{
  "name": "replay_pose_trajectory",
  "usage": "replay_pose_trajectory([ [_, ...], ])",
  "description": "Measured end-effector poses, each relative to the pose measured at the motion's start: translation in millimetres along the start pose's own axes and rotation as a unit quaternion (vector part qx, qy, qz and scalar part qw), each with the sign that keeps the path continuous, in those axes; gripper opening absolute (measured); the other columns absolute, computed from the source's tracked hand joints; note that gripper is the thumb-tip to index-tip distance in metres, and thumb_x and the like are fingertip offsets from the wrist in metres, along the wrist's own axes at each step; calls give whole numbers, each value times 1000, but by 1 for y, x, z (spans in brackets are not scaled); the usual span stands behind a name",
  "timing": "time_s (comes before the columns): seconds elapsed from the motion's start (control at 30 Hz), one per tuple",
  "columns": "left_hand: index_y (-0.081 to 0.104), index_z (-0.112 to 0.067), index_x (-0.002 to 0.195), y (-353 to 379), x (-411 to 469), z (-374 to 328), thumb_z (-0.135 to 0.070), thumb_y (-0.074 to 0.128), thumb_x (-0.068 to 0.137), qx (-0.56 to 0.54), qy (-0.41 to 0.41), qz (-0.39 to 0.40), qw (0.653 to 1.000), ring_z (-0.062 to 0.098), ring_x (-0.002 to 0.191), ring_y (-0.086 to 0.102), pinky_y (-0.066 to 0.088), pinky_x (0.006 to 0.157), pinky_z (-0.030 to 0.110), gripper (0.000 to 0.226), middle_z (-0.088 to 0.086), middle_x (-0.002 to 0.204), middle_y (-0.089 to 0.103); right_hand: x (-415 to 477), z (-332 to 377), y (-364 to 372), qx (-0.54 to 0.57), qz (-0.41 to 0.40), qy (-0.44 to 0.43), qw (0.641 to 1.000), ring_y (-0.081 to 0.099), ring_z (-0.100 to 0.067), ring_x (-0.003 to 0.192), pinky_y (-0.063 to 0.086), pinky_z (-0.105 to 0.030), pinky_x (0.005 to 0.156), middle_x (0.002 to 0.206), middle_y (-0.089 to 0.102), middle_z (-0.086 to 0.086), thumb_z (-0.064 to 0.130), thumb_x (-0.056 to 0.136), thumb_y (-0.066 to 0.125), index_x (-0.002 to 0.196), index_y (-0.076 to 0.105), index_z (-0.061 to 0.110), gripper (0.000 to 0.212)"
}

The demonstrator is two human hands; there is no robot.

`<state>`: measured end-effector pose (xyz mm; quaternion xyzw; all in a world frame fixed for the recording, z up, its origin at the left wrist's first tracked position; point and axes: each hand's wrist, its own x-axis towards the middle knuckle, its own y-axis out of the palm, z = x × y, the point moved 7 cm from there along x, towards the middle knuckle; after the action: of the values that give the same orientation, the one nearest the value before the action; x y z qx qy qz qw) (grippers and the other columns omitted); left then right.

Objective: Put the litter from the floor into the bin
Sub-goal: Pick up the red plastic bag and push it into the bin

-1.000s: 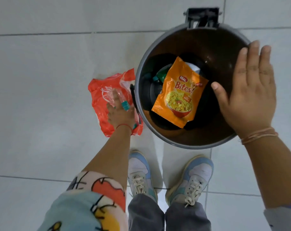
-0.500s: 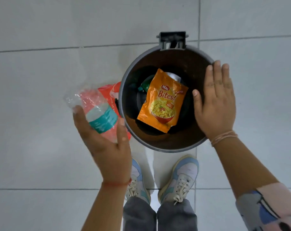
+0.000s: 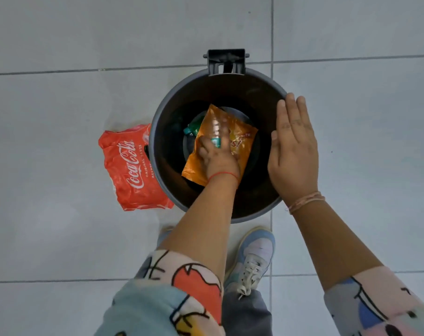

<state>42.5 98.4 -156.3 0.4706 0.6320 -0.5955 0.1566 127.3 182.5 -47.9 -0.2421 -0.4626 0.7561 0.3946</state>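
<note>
Left to right. On the tiled floor (image 3: 60, 166), touching the bin's left wall, lies a crumpled red Coca-Cola wrapper (image 3: 131, 168); half a second ago the left hand held a clear bottle above it, so the wrapper is now fully exposed and is the one piece of litter seen outside the bin.

Centre: the left hand (image 3: 218, 161) has moved from beside the bin to inside its mouth, fingers closed around the clear plastic bottle (image 3: 215, 132), whose teal label shows just above the knuckles. The bottle hangs over the orange snack packet (image 3: 240, 141) already lying inside; release appears imminent, which would leave the wrapper as the remaining item.

The grey bin (image 3: 162, 117) stands open, its black hinge bracket (image 3: 226, 60) at the far rim.

Right: the right hand (image 3: 293, 151) is flat and empty, fingers extended, hovering over the right rim as before.

Below, two pale trainers (image 3: 257, 258) stand close to the bin. The bin wall partly overlaps the wrapper's right edge, which may hinder picking it up.
</note>
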Motion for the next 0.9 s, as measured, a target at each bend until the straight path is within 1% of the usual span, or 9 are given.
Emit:
replay_pose_trajectory([
  [0.2,-9,-33,145,-28,-20,-11,-48,34,94,-29,26,-35,999,37,141,2,9,115,46,68,14,156,-14,0,2,-1,-5,4,-15,1000,28,-43,136,21,-43,114,143,37,-29,-6,91,45,134,36,-10,45],
  [0.27,14,-21,146,-76,-57,-12,-41,35,96,-133,127,-187,965,34,142,13,14,115,42,58,16,156,11,1,1,-1,-13,13,-12,1000,27,-42,137,20,-42,115,144,35,-29,-5,91,45,136,35,-9,46],
  [0.33,35,-5,137,-125,-102,8,-32,37,97,-211,212,-367,881,31,136,30,25,113,39,49,21,145,36,0,1,-1,-18,16,-9,1000,26,-42,138,19,-42,114,145,34,-29,-3,92,44,136,33,-9,46],
  [0.4,39,4,131,-146,-119,52,-28,37,97,-225,194,-490,820,35,131,38,31,111,42,47,27,137,43,-1,2,-1,-19,14,-11,1000,26,-43,137,20,-44,115,144,34,-30,-3,92,44,136,34,-9,45],
  [0.47,39,7,130,-147,-107,104,-20,41,96,-219,90,-535,811,41,131,37,30,110,47,43,31,138,40,-2,3,1,-22,14,-13,1000,25,-44,138,19,-45,115,145,32,-31,-1,93,43,136,33,-10,45],
  [0.53,36,7,133,-128,-78,140,-17,48,93,-181,-11,-501,846,43,136,26,23,113,45,48,31,144,28,-2,1,0,-28,9,-12,999,24,-43,138,17,-43,115,146,31,-30,1,94,42,137,32,-9,45],
  [0.67,10,-13,147,-64,-10,196,-57,56,79,-118,-131,-310,934,38,143,0,7,117,49,93,24,154,-1,-4,-7,6,-38,-12,-30,999,23,-42,139,14,-38,116,148,30,-28,10,96,38,139,30,-4,47],
  [0.8,-8,-20,146,-36,33,246,-59,74,58,-110,-270,-199,936,43,141,4,3,116,51,126,28,152,7,-6,-28,20,-66,-4,-21,998,15,-27,145,14,-40,121,156,19,-11,31,100,27,147,16,16,50],
  [0.9,-11,-18,146,-32,45,267,-56,79,54,-100,-282,-180,937,43,138,16,11,115,51,134,27,149,18,-5,-39,29,-48,4,-12,999,8,-19,146,22,-49,117,159,11,1,44,99,20,147,7,31,51],
])
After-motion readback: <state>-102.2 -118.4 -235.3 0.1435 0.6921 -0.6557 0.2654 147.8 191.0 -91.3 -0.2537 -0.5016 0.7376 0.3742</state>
